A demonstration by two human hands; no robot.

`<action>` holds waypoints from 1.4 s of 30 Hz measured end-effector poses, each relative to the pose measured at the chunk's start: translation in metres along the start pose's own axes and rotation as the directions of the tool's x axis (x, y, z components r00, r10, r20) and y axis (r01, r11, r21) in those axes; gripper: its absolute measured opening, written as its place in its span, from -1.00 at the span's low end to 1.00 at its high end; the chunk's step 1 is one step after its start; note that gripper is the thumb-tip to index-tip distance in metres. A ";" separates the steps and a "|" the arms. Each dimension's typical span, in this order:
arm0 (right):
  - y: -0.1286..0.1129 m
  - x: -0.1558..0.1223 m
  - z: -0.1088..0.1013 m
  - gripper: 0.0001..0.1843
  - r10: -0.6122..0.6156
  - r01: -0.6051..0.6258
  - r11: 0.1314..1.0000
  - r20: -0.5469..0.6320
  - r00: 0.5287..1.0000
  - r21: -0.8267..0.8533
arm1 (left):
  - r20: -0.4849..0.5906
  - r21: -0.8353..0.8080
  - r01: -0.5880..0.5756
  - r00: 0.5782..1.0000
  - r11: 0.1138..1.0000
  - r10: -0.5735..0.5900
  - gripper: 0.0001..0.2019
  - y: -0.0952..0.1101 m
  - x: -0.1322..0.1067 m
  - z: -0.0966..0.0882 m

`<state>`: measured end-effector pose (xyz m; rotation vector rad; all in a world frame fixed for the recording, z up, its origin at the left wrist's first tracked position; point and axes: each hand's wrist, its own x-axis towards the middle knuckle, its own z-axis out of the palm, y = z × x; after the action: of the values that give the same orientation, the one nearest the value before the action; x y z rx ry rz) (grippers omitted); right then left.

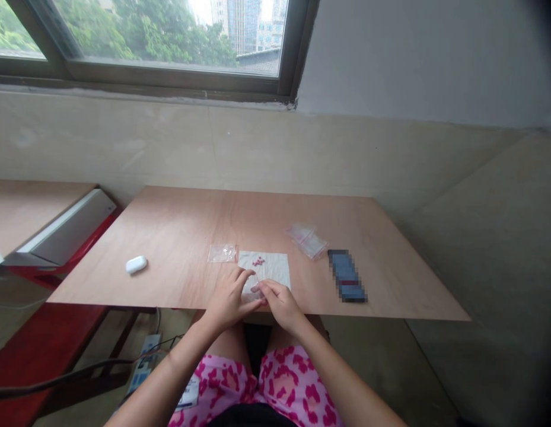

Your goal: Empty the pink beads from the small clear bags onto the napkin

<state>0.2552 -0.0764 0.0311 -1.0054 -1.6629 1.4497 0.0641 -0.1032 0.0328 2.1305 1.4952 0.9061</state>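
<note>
My left hand (pixel 231 299) is over the near edge of a white sheet (pixel 277 268) on the table. Its thumb and index finger are curved and visibly apart. Close by on the right, my right hand (pixel 282 303) has its thumb and fingers pinched together, with the tips almost meeting my left thumb. Something small and clear seems to lie between the hands, too blurred to name. Just beyond the fingers, a cluster of small red and pink pieces (pixel 258 261) rests on the sheet. A clear plastic bag (pixel 222 254) lies flat at the sheet's left.
Several clear plastic bags (pixel 307 240) overlap at the right of the sheet. Farther right is a blurred-out phone (pixel 347 276). A white earbud case (pixel 136 265) sits on the left of the wooden table (pixel 177 219). Below left are a red bench (pixel 48 362) and cables.
</note>
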 end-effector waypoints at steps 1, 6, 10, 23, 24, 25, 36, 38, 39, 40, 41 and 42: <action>0.002 0.000 0.000 -0.51 0.021 -0.021 1.000 -0.010 1.000 0.017 | -0.001 -0.005 -0.001 1.000 1.000 0.001 -0.45 0.000 0.000 0.000; 0.009 0.003 0.001 -0.51 0.069 -0.067 0.996 -0.027 0.997 0.051 | 0.002 -0.028 -0.012 1.000 1.000 0.012 -0.53 0.002 0.001 -0.002; 0.012 0.005 0.001 -0.65 0.062 -0.062 0.997 0.012 0.998 0.047 | 0.040 -0.041 -0.031 0.999 0.999 0.033 -0.54 0.002 0.001 -0.003; 0.005 0.002 -0.003 -0.62 0.180 -0.208 0.961 0.159 0.971 0.181 | 0.121 -0.072 -0.072 0.989 0.995 0.081 -0.56 0.002 0.003 -0.002; 0.003 0.003 -0.003 -0.62 0.189 -0.218 0.959 0.161 0.969 0.180 | 0.123 -0.071 -0.074 0.989 0.995 0.083 -0.56 0.001 0.003 -0.002; 0.002 0.003 -0.003 -0.62 0.198 -0.227 0.956 0.163 0.967 0.184 | 0.123 -0.070 -0.076 0.989 0.995 0.084 -0.57 0.000 0.003 -0.002; 0.003 0.003 0.000 -0.65 0.258 -0.299 0.913 0.175 0.950 0.278 | 0.117 0.033 -0.126 0.986 0.991 0.121 -0.71 0.005 0.001 -0.001; 0.000 0.002 0.001 -0.61 0.257 -0.303 0.913 0.190 0.948 0.274 | 0.119 0.046 -0.127 0.985 0.991 0.121 -0.72 0.006 0.001 -0.001; -0.002 0.001 0.001 -0.60 0.253 -0.298 0.917 0.189 0.949 0.265 | 0.117 0.050 -0.124 0.986 0.991 0.118 -0.71 0.006 0.001 0.000; -0.002 0.001 0.000 -0.59 0.251 -0.293 0.921 0.185 0.950 0.255 | 0.113 0.052 -0.119 0.987 0.991 0.113 -0.70 0.007 0.001 0.000; -0.003 0.001 0.000 -0.58 0.250 -0.291 0.924 0.184 0.951 0.248 | 0.109 0.050 -0.115 0.988 0.992 0.109 -0.69 0.007 0.001 0.000; -0.003 0.001 0.000 -0.57 0.249 -0.289 0.926 0.184 0.951 0.243 | 0.106 0.043 -0.112 0.989 0.993 0.107 -0.69 0.007 0.001 0.000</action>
<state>0.2549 -0.0759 0.0338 -1.0204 -1.4168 1.9182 0.0690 -0.1051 0.0374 2.2777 1.3740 0.7894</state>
